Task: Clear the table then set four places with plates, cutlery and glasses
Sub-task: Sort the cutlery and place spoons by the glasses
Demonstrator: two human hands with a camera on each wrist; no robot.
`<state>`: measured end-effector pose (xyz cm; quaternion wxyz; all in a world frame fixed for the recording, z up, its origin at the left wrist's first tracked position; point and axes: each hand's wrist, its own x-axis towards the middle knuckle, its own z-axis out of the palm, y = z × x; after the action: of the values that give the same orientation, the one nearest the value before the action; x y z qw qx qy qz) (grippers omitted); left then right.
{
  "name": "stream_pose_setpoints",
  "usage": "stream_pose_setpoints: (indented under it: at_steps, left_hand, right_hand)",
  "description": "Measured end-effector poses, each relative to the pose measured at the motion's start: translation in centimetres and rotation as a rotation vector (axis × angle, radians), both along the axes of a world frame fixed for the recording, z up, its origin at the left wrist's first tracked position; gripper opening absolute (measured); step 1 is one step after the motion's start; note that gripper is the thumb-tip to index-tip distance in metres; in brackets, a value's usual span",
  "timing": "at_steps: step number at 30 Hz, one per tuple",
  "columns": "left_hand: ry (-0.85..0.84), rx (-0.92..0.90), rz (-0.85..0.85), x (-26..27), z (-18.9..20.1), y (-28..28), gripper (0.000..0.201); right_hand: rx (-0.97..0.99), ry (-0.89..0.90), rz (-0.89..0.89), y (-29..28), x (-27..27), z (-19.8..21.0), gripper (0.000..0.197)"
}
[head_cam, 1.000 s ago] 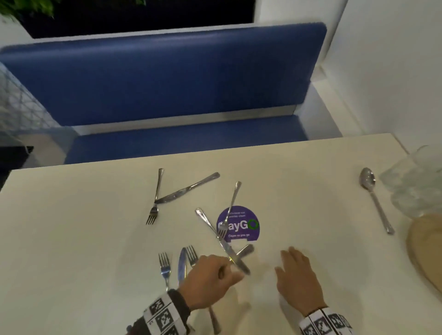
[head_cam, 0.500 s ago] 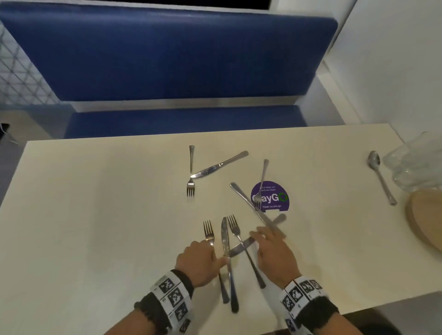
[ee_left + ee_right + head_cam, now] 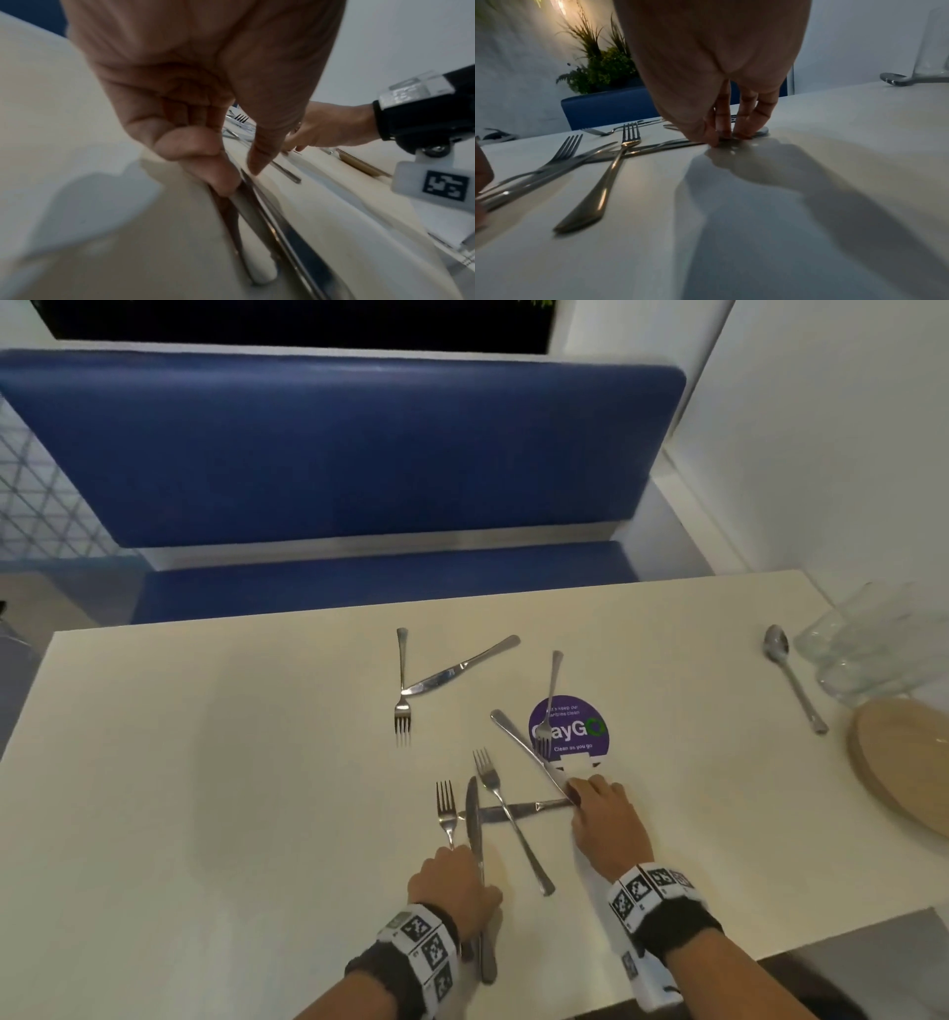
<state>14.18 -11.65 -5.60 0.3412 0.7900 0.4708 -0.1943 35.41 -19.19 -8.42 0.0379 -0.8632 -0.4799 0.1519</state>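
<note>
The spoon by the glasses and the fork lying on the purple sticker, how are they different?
The spoon ends in a round bowl; the fork ends in prongs. The spoon lies alone on bare table beside the glasses; the fork's prongs rest on the purple sticker, next to a knife. Both are shiny metal, and no hand touches either.

Materials: polished metal on a matt table.
Cutlery (image 3: 473, 819) is shiny, mirror-like steel; table (image 3: 205, 788) smooth, cream, low sheen; plate (image 3: 904, 762) pale wood (grain unclear); glasses (image 3: 873, 644) clear glass; bench (image 3: 328, 454) smooth blue upholstery.
</note>
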Motion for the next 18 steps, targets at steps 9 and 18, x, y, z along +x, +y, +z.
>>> stream_pose_setpoints:
  at_steps: [9,18]
  left_hand:
    - [0.025,0.013,0.025,1.1,0.1,0.0,0.038]
    - [0.075,0.049,-0.017,1.5,-0.1,-0.1,0.035]
  right_hand:
    - [0.056,-0.004,-0.008,-4.1,-2.1,-0.6,0.038]
    - [0.436,0.249,-0.283,-3.6,-2.1,5.6,0.021]
